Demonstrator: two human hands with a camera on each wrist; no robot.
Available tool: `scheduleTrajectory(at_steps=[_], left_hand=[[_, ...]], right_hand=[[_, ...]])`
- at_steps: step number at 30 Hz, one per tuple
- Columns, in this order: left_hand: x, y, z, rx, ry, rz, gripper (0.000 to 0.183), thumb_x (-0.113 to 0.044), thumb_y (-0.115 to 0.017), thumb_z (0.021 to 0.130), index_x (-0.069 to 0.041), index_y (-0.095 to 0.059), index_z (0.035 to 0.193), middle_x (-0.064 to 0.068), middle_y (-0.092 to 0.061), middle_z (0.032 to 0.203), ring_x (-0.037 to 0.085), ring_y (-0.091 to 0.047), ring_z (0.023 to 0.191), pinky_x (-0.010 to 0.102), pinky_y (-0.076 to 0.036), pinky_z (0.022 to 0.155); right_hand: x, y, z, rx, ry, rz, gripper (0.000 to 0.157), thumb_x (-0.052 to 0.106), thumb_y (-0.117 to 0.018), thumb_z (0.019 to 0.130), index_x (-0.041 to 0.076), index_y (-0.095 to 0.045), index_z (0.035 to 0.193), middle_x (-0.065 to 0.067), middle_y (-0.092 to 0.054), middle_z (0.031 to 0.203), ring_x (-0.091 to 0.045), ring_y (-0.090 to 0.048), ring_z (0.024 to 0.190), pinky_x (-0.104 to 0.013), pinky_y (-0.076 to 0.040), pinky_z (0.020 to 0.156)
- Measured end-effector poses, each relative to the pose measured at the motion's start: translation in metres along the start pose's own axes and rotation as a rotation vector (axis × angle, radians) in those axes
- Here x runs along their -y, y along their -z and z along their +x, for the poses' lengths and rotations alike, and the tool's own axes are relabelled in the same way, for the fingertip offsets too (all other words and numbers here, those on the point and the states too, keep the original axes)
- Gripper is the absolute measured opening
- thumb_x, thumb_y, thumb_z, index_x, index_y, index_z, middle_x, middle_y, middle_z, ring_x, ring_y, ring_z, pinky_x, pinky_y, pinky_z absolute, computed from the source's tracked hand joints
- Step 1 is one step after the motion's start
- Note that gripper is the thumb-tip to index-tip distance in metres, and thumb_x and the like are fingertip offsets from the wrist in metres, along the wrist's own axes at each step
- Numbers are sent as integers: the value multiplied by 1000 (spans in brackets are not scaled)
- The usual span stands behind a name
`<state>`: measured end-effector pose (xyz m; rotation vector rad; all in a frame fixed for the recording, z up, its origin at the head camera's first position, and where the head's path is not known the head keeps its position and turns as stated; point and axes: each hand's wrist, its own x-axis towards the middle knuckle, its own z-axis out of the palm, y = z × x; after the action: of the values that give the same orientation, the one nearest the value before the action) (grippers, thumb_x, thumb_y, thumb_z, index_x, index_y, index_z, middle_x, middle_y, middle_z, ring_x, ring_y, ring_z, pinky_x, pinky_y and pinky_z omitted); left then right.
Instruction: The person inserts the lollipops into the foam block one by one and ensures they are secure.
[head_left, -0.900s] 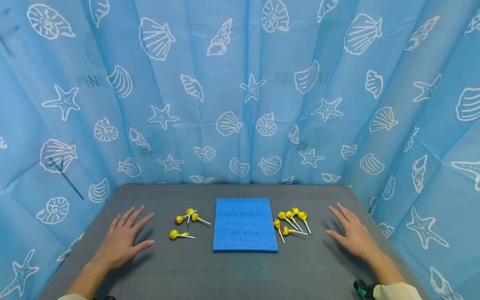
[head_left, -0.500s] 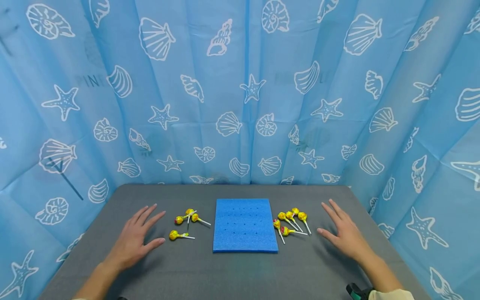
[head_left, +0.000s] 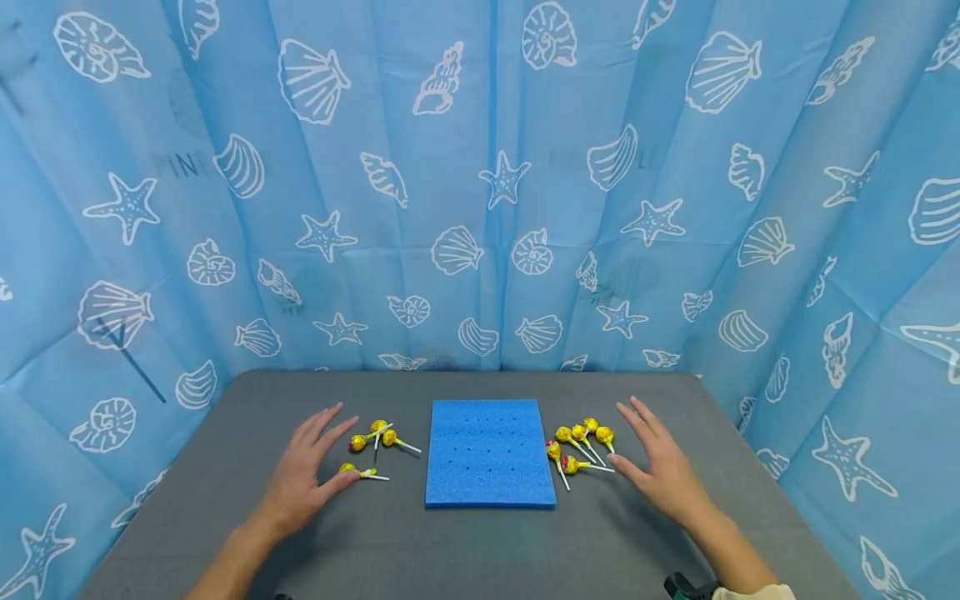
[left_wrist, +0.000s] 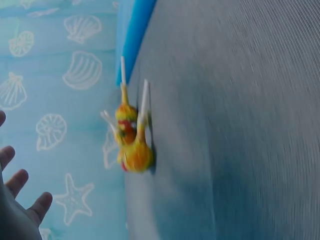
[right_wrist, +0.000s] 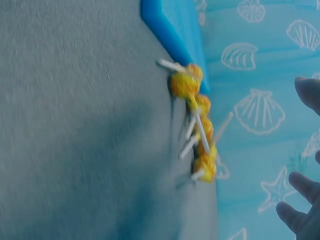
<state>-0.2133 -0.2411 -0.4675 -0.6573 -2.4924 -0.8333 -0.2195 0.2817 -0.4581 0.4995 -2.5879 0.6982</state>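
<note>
My left hand hovers over the grey table with fingers spread, its thumb overlapping the nearest yellow-wrapped lollipop in the head view. Just beyond lie several more lollipops in a loose cluster, one of them a lollipop pointing its white stick at the foam. My right hand also has its fingers spread and holds nothing. Its thumb tip comes close to the right-hand bunch of lollipops, among them a lollipop and a lollipop. Between both groups lies a blue foam block with rows of small holes.
The grey table carries the foam and lollipops. A blue curtain with white shell and starfish prints hangs behind the table and along both sides. A dark wrist strap is on the right wrist.
Both hands have moved inward, the left toward the left lollipops and the right toward the right bunch. The lollipops and foam block stay where they were.
</note>
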Motion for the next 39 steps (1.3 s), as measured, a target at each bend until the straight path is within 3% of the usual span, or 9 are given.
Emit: scheduleTrajectory(at_steps=[11,22,27,32,39], left_hand=[[-19,-24,1,-121,63,-170,58,-11,-75,84,-14,-53,138,15,-43,146,38,-38,130,70,-32,93],[-34,-48,0,-133,159,-340,43,-11,-71,89,-9,-58,130,6,-56,134,25,-53,120,53,-46,92],[-44,-61,1,-144,276,-471,33,-11,-69,91,-7,-63,122,10,-64,121,32,-60,110,52,-47,91],[-52,-75,1,-148,411,-592,29,-10,-67,92,-5,-63,120,14,-65,118,30,-62,106,34,-50,88],[-58,-94,5,-145,476,-640,27,-10,-65,93,0,-63,119,16,-65,116,24,-62,103,24,-49,85]], right_hand=[[13,-24,1,-15,-27,65,74,15,-77,84,10,-38,147,-20,-34,149,-45,-41,128,-66,-38,93],[20,-44,1,-50,6,108,68,13,-76,85,7,-42,144,-21,-40,145,-41,-47,124,-64,-39,94],[21,-52,5,-39,-20,135,64,11,-76,85,6,-46,141,-21,-44,141,-39,-55,114,-61,-43,91],[20,-62,7,-42,-40,165,59,9,-77,82,3,-51,135,-20,-52,131,-37,-59,105,-54,-49,85],[14,-71,7,-5,-107,170,57,8,-78,82,2,-54,133,-21,-57,128,-36,-62,102,-54,-49,85]])
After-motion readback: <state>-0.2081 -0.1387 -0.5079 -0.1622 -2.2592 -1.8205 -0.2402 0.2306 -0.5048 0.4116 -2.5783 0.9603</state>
